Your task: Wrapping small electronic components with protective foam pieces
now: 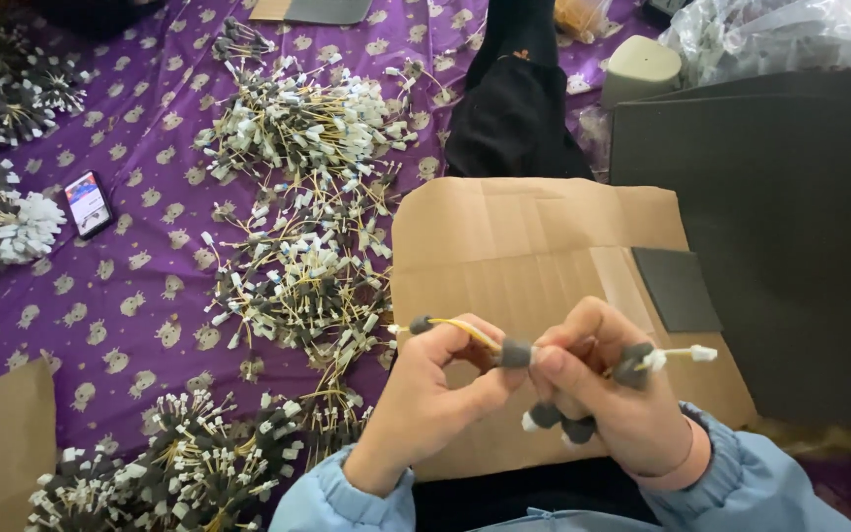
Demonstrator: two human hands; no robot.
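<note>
Where the cardboard sheet (534,236) lies across the person's lap, both hands work at its near edge. Left hand (435,394): grip closed on a thin yellow wire (465,328), thumb and fingers pinching it just beside a dark grey foam sleeve (515,353); the wire's free end, with a small dark tip, sticks out to the left. Right hand (603,389): grip closed around the same wire and further grey foam pieces (561,422), which show below the curled fingers; a white connector (703,353) on the wire juts past the hand to the right. The two hands touch at the sleeve. On the cardboard's right part: one dark grey foam square (677,288). Right of the cardboard: a large dark foam slab (780,227). On the purple patterned cloth (140,296), left of the cardboard: a long heap of loose wired pieces (297,197) with white and grey ends. At the cloth's near edge: tied bundles (179,473) of the same. Along its left edge: more round bundles (7,222), with a phone (88,203), screen lit, just beside them. At the far right corner: clear plastic bags (770,34).
</note>
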